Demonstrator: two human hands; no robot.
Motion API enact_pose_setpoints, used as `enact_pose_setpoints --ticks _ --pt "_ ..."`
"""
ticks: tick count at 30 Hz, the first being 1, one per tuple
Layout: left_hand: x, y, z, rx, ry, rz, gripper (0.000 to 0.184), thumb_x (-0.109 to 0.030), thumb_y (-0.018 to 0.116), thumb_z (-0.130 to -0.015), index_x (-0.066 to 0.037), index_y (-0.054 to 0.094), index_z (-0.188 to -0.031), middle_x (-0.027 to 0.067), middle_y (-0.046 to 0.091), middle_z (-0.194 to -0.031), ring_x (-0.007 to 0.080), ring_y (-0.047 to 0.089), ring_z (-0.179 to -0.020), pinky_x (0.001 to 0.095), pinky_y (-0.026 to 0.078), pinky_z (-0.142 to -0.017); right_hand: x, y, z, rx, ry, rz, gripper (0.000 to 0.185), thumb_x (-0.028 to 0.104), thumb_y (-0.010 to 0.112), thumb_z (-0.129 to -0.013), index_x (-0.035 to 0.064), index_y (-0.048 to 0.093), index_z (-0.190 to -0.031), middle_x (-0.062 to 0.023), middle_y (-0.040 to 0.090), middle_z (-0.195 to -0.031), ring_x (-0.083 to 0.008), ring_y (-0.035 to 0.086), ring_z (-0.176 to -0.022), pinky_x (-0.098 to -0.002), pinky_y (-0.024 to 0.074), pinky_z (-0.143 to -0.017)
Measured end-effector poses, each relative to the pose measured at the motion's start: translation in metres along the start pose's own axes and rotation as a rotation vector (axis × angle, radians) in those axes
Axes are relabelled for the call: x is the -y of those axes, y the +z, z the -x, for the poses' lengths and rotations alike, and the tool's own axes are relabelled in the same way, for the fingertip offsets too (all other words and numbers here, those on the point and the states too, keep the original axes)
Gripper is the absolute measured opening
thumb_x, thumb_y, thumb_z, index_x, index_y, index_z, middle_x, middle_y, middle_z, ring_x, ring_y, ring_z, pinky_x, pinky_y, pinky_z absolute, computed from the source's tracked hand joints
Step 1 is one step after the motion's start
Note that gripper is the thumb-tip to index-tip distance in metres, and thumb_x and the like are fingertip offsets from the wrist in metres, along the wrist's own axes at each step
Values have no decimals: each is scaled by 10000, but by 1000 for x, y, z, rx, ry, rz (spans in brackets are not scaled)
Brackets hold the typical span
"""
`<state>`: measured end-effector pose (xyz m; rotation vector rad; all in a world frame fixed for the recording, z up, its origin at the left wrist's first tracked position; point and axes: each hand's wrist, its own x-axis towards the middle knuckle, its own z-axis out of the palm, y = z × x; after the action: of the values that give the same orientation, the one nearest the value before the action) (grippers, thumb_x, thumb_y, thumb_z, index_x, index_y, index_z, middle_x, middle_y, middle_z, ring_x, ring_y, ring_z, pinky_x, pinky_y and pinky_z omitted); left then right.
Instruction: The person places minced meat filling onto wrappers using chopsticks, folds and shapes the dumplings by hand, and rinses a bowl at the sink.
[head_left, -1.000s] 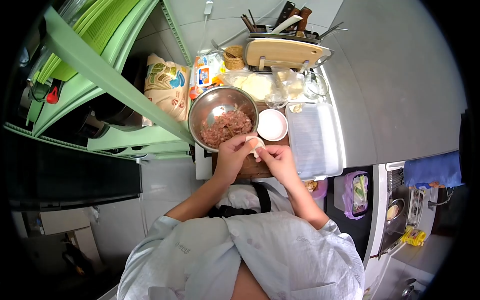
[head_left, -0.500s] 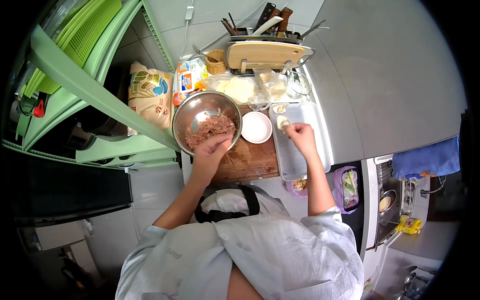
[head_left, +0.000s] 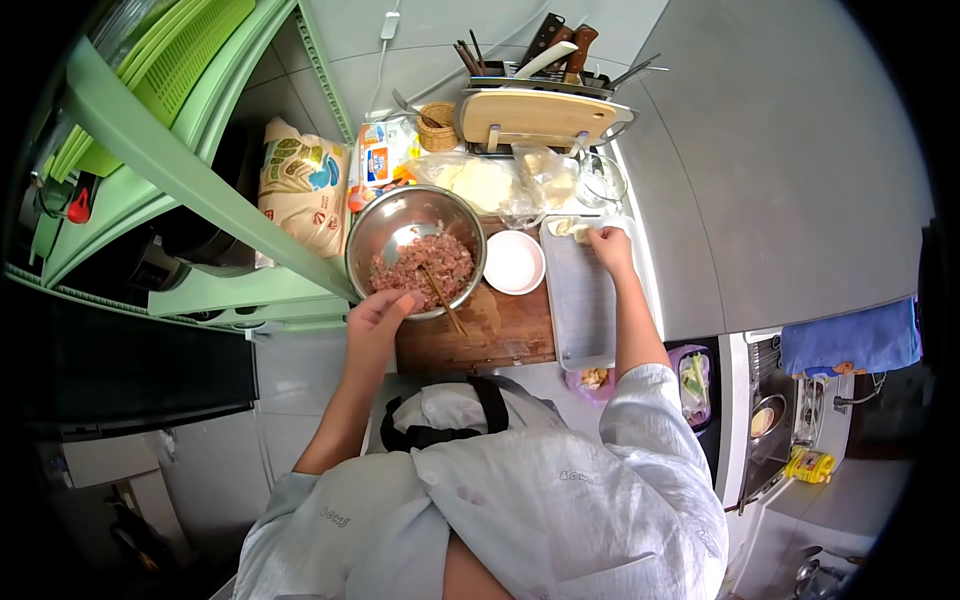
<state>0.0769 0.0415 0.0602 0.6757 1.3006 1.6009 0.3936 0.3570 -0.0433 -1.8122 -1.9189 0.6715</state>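
My right hand [head_left: 611, 250] is over the far end of a pale plastic tray [head_left: 583, 310], fingers pinched on a dumpling [head_left: 582, 236]. Another dumpling [head_left: 562, 227] lies beside it in the tray's far left corner. My left hand [head_left: 378, 318] is at the near left rim of a metal bowl [head_left: 362, 225], fingers bent and close together; whether they grip the rim is hidden. The bowl contains minced meat [head_left: 425, 262], with wooden chopsticks [head_left: 446, 303] leaning out over its near edge. Between bowl and tray sits a small white bowl [head_left: 515, 262].
Behind the bowl lies a plastic bag of pale round wrappers [head_left: 478, 182]. A cutting board [head_left: 540, 115] and knives [head_left: 575, 55] stand in a rack at the back. Green shelving [head_left: 215, 205] borders the left; a glass jar [head_left: 601, 180] stands behind the tray.
My right hand has moved the dumpling toward the tray's far end, beside the other one. My left hand has shifted left and nearer, away from the chopsticks, which now rest in the bowl.
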Motion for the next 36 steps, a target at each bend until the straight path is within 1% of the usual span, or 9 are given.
enact_pose_setpoints --ticks 3,7,10,14,16,19,27,32,36 --pt "2 -3 0 4 -1 -17 187 -87 578 -918 49 646 -1026 100 683 -979 146 640 -912 267 492 -859 4 -9 4 -100 -55 158 404 355 595 -828 -11 664 -671 -166 629 -605 -268 622 -585 -379 489 -626" --pt "-1 -6 -1 -44 9 -7 200 -106 553 -929 32 627 -1053 88 660 -978 159 632 -910 290 503 -863 18 -34 33 -259 11 -76 454 372 553 -878 -33 644 -695 -161 599 -576 -262 593 -563 -385 467 -611" --pt "2 -14 -6 -128 3 7 217 -117 547 -935 19 611 -1093 66 643 -958 144 619 -885 281 503 -848 55 -53 82 -219 -41 -221 464 365 534 -905 -31 617 -679 -94 537 -530 -183 519 -526 -349 434 -559" --pt "0 -22 -11 -189 -16 -19 231 -141 541 -946 7 606 -1110 50 631 -929 123 606 -858 271 502 -835 74 -32 133 46 -211 -291 343 261 599 -899 -18 611 -699 -106 553 -552 -176 506 -501 -330 426 -543" --pt "-1 -24 -13 -192 -11 -23 229 -156 545 -947 1 613 -1100 43 633 -925 112 604 -851 261 496 -819 89 -22 155 222 -248 -211 263 199 644 -858 -12 609 -705 -111 558 -561 -201 532 -510 -333 439 -545" --pt "-1 -24 -14 -178 3 -16 221 -159 551 -946 -6 621 -1089 19 619 -878 90 584 -817 241 476 -774 108 -3 167 144 -367 -216 190 173 655 -821 -1 620 -753 -146 603 -660 -286 594 -594 -367 466 -569" --pt "-6 -22 -3 -243 1 -96 239 -205 575 -936 -89 573 -727 -66 426 -584 33 328 -517 209 228 -491 145 47 53 8 -563 -137 165 76 570 -816 -1 670 -923 -210 656 -836 -360 633 -777 -419 506 -725" --pt "-5 -38 17 -285 -77 -121 354 -236 609 -924 -88 538 -611 -69 405 -521 23 308 -467 223 207 -442 159 108 -17 116 -762 140 252 98 549 -802 71 705 -999 -207 668 -928 -354 637 -868 -419 510 -830" --pt "-8 -55 30 -325 -73 -116 393 -273 600 -930 -92 523 -590 -68 399 -512 25 308 -464 223 202 -442 184 123 -35 99 -602 451 285 258 639 -778 128 718 -1018 -154 651 -1019 -335 583 -1017 -449 470 -896"
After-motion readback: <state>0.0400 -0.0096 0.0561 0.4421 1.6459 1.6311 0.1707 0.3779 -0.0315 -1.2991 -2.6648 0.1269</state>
